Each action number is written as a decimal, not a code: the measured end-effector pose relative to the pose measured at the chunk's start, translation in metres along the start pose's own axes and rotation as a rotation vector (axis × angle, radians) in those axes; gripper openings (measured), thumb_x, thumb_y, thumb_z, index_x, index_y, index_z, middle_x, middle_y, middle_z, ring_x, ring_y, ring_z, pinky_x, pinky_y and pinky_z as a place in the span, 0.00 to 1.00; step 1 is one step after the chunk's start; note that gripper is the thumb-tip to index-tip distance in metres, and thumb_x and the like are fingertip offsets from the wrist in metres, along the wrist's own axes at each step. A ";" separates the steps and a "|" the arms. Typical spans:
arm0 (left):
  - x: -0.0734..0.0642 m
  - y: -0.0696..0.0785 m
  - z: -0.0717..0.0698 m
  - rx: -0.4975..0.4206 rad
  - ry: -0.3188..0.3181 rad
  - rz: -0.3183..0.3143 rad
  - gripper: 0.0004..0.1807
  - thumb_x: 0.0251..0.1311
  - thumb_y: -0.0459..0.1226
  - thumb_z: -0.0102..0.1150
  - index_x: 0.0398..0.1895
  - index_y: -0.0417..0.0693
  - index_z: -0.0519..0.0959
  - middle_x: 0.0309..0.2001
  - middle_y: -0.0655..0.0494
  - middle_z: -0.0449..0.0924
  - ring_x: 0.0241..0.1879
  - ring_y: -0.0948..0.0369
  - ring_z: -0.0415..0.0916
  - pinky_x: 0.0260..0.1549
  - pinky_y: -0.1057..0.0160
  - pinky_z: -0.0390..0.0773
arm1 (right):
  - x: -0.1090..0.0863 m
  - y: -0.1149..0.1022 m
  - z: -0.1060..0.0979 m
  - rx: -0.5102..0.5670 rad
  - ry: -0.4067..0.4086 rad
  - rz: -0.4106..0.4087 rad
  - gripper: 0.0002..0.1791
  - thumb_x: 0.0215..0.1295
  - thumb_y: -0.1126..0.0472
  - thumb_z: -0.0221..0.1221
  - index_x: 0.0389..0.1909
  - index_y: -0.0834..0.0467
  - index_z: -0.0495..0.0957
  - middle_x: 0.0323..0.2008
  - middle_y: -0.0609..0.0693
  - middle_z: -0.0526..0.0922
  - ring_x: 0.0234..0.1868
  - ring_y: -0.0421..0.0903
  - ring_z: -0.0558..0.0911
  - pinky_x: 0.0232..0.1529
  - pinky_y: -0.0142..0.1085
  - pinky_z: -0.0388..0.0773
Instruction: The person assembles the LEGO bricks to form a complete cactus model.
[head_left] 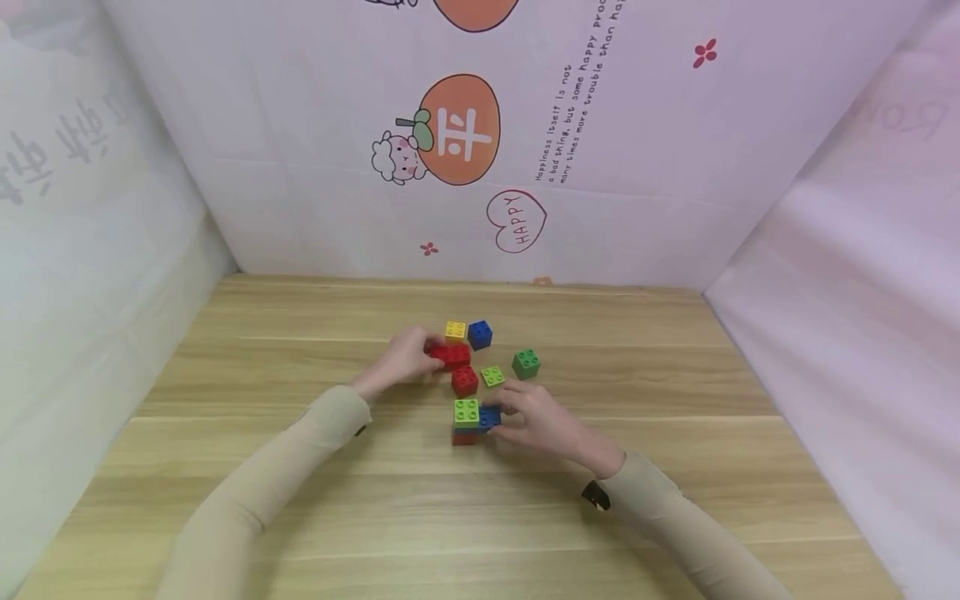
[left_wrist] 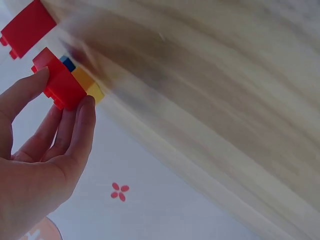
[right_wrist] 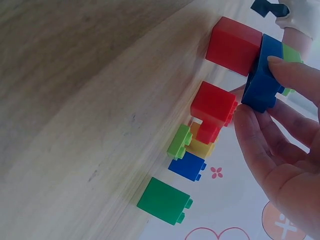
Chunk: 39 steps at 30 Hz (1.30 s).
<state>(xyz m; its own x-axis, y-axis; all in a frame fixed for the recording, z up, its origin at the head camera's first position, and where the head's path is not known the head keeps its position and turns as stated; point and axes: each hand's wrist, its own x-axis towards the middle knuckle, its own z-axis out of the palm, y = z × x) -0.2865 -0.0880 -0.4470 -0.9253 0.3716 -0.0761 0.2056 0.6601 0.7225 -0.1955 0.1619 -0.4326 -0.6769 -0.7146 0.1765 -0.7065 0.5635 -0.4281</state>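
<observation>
"HAPPY" was legible in the heart print (head_left: 517, 221) on the backdrop (head_left: 637, 208); my L hand (head_left: 405, 357) pinched a long red brick (head_left: 454, 357) nr the yellow brick (head_left: 455, 330), studs up, long axis approx. L–R, L end part-hidden by fingers. My R hand (head_left: 543, 421) pinched the blue brick (head_left: 489, 417) over a red block (head_left: 464, 438), studs up, also lengthwise L–R, L end hidden under a lime brick (head_left: 467, 411).
</observation>
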 end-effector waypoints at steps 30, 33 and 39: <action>-0.055 0.022 -0.027 0.123 0.108 0.188 0.18 0.54 0.31 0.70 0.49 0.39 0.83 0.47 0.44 0.86 0.44 0.53 0.83 0.48 0.55 0.86 | -0.001 0.002 0.000 0.029 -0.031 0.027 0.21 0.58 0.64 0.68 0.53 0.62 0.80 0.52 0.59 0.84 0.47 0.49 0.86 0.46 0.34 0.87; -0.059 0.024 -0.027 0.107 0.123 0.229 0.18 0.53 0.30 0.69 0.49 0.38 0.83 0.47 0.44 0.86 0.45 0.53 0.84 0.48 0.54 0.86 | -0.001 0.001 0.000 0.029 -0.035 0.040 0.21 0.59 0.63 0.68 0.53 0.62 0.80 0.52 0.58 0.84 0.48 0.48 0.86 0.46 0.35 0.87; -0.071 0.030 -0.026 0.065 0.103 0.245 0.20 0.54 0.31 0.69 0.52 0.42 0.83 0.49 0.46 0.86 0.45 0.55 0.83 0.48 0.53 0.86 | -0.001 0.000 0.000 0.035 -0.040 0.059 0.21 0.59 0.63 0.68 0.54 0.61 0.80 0.52 0.57 0.83 0.49 0.48 0.86 0.48 0.38 0.87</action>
<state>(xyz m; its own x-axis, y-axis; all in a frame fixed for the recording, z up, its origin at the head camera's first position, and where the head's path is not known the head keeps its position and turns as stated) -0.2229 -0.1115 -0.4021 -0.8721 0.4593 0.1685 0.4447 0.6005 0.6645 -0.1950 0.1629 -0.4329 -0.7076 -0.6971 0.1153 -0.6578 0.5904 -0.4676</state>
